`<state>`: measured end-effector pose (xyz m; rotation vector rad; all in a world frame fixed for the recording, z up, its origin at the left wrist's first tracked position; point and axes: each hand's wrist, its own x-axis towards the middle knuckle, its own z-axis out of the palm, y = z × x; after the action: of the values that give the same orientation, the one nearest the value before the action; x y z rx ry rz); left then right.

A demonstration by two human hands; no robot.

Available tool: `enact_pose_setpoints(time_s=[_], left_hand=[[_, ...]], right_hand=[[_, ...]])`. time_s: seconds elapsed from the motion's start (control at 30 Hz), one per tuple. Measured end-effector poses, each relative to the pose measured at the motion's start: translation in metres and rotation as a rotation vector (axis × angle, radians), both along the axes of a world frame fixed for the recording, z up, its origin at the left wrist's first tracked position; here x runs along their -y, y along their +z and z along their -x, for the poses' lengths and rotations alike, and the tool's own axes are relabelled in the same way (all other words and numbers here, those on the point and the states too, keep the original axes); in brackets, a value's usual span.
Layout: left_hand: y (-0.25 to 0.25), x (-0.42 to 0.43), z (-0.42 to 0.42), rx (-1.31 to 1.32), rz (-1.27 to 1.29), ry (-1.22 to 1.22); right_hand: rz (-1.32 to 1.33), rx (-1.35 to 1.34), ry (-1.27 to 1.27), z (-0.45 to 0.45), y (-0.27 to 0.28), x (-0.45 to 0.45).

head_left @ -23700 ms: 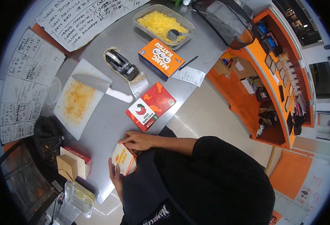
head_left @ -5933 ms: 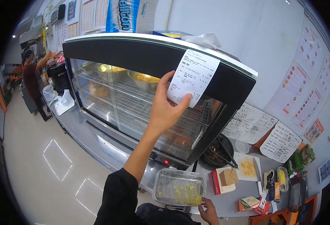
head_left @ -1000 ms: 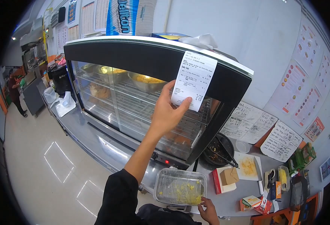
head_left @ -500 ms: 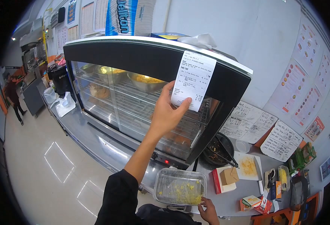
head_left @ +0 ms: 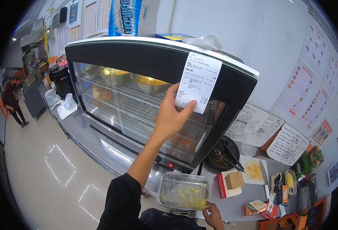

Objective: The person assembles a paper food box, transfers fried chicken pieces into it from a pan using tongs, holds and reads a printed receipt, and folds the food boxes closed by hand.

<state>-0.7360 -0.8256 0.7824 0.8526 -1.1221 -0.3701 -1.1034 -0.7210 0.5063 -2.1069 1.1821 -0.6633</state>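
At one o'clock my left hand (head_left: 171,117) held one printed receipt (head_left: 198,82), its fingers closed on the lower end. At five, my right hand (head_left: 214,217), fingers bent, met one clear tray (head_left: 171,188); whether they gripped, I couldn't tell.

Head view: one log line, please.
left hand: holds up receipt | right hand: at corner of clear tray | warming cabinet: behind receipt

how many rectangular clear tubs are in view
2: one tub by the right hand, another tub, holding yellow food, near the orange box. Others may be hidden.
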Motion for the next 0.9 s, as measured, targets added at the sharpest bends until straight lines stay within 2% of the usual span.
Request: enact_pose_setpoints(time_s=[0.17, 0.47, 0.57, 0.67, 0.9], left_hand=[[0.0, 0.001, 0.0, 0.004, 0.004, 0.004], [0.0, 0.001, 0.0, -0.006, -0.014, -0.01], [-0.001, 0.001, 0.0, -0.018, -0.012, -0.021], [-0.003, 0.003, -0.001, -0.01, -0.012, -0.009], [-0.002, 0.002, -0.002, -0.005, -0.016, 0.007]], right_hand=[[-0.041, -0.002, -0.013, -0.001, 0.004, -0.001], [0.036, 0.013, 0.009, 0.002, -0.001, 0.001], [-0.048, -0.013, -0.022, -0.002, 0.008, -0.001], [0.043, 0.023, 0.011, 0.002, -0.003, 0.001], [0.029, 0.028, 0.024, 0.001, 0.001, 0.001]])
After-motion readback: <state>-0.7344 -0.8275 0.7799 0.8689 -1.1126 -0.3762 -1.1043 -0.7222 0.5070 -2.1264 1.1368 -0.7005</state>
